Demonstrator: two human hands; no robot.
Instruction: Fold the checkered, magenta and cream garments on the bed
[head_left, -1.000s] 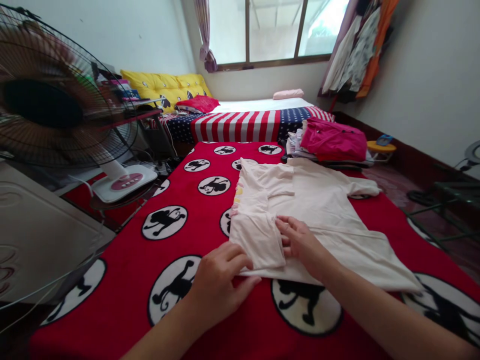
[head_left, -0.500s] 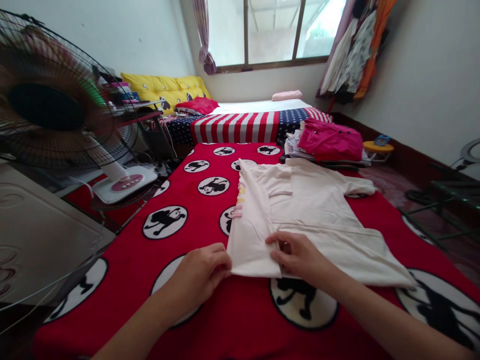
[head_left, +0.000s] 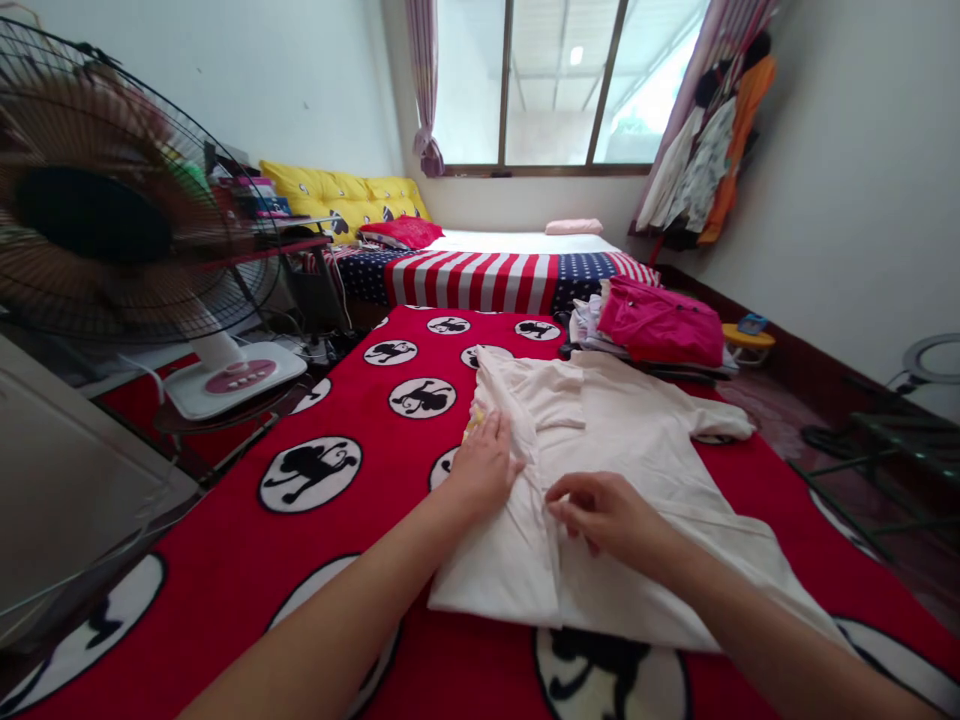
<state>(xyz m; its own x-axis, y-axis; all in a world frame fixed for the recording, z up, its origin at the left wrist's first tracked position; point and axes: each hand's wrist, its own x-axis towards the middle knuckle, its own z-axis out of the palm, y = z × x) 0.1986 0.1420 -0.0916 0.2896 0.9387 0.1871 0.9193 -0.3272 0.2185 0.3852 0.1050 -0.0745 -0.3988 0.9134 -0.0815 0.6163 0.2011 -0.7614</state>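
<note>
Pressing open and flat, the left grip (head_left: pixel 484 465) pins the folded-over side (head_left: pixel 499 560) of a cream T-shirt (head_left: pixel 637 420) to the red monkey-print blanket (head_left: pixel 217 540) at lower centre of frame, while the right grip (head_left: pixel 607 515) curls at the fold's edge, whether closed on cloth unclear.

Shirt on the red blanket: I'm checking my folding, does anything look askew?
The cream shirt looks lopsided: its lower right corner flares out well past the folded side, and a bit of yellow trim pokes out beside the left hand.

T-shirt (head_left: pixel 630 420) on blanket (head_left: pixel 210 540) | fan (head_left: pixel 97 220) left | clothes (head_left: pixel 660 322) behind shirt | bed (head_left: pixel 480 282) beyond
</note>
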